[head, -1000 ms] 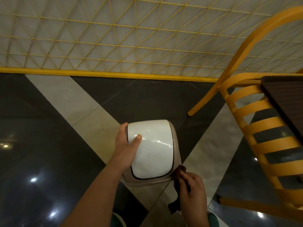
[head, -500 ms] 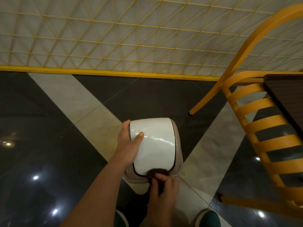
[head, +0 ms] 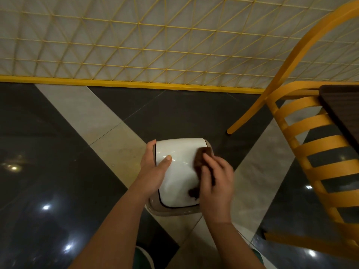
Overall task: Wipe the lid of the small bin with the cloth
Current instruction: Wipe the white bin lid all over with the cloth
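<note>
**Cloth on the right side of the lid, bin braced from the left**

The small bin (head: 174, 207) stands on the tiled floor (head: 108, 121), just in front of the person's feet, its glossy white lid (head: 178, 171) facing up. The left hand (head: 153, 169) clasps the lid's left edge, fingers curled round the rim and thumb lying on the white surface; this looks like a brace, so the light bin does not slide or tip under the rubbing. The right hand (head: 215, 179) presses a dark brown cloth (head: 201, 158) flat against the lid's right side, fingers closed over it, a loose end trailing toward the near edge.

The bin's body is hidden beneath the lid. The right hand covers most of the cloth and the lid's right rim. The hand is motion-blurred. The yellow chair (head: 310, 152) at right is cut off by the frame.
</note>
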Available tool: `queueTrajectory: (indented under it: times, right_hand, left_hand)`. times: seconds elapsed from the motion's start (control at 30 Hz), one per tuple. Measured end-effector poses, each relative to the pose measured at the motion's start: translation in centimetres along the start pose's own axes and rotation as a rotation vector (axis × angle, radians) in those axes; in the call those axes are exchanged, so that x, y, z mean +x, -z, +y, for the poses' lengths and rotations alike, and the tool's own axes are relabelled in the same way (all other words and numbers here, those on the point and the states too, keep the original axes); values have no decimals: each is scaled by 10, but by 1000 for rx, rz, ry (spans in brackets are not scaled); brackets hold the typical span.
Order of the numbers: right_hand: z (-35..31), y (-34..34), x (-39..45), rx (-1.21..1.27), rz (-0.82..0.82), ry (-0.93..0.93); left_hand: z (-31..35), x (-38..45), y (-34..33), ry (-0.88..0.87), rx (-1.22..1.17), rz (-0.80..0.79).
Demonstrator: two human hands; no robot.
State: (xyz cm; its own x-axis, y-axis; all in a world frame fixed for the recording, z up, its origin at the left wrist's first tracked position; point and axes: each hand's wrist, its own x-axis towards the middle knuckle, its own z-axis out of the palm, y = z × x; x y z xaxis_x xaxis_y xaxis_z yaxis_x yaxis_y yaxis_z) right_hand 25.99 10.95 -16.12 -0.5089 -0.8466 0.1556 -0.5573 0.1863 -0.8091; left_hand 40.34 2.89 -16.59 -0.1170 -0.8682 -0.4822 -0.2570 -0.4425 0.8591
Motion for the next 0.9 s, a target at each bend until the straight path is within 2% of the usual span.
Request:
queueTrajectory:
  times: [0.13,0.2,0.3,0.5,0.57,0.67,0.9]
  right_hand:
    - [-13,-27,25,-353,-179,396]
    - [-11,-30,44,-408,-185,428]
    - [-10,-24,68,-242,-67,160]
    - [-8,-10,87,301,-140,-535]
    - [3,0,85,305,-190,-743]
    - [27,4,63,204,-247,-760]
    - [50,7,-2,129,-134,-691]
  left_hand:
    - [0,0,-1,-37,36,31]
    - [0,0,0,-39,7,23]
    - [0,0,0,-17,-11,13]
    - [3,-2,-1,-11,0,7]
    - [3,-3,-1,-17,14,16]
    - [1,-1,-2,-15,8,18]
    - [0,0,-4,-31,28,49]
